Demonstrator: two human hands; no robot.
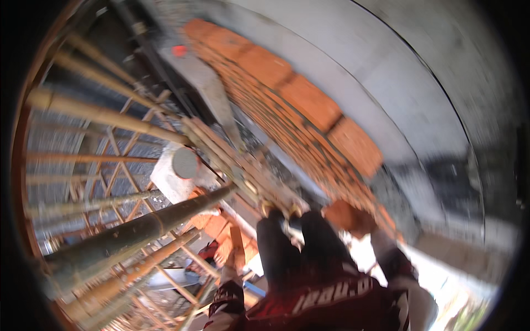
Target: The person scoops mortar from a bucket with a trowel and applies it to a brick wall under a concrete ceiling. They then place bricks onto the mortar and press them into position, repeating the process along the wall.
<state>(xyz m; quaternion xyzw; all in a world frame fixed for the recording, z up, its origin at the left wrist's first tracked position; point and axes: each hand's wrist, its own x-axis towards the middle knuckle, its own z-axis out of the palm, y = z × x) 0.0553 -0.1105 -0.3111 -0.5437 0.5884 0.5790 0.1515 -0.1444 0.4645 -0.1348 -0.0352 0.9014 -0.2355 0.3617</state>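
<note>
An orange brick [237, 245] stands on end in my left hand [224, 258], whose fingers close round its side, low in the middle of the view. More orange bricks [212, 223] lie just beyond that hand. My right hand [353, 219] is bent at the wrist beside the brick wall [326, 160], close to its near end. Motion smears its fingers, and I cannot tell whether it touches the wall or holds anything. Along the wall's top course, whole bricks sit with gaps between them; grey mortar shows in the joints below.
Thick bamboo poles [143, 223] of a scaffold cross the left side. A pale container with a round grey mass [185, 163] stands beside narrow planks [237, 165] in front of my legs. A grey concrete wall [397, 110] rises behind the brickwork. A small red object [178, 51] lies farther off.
</note>
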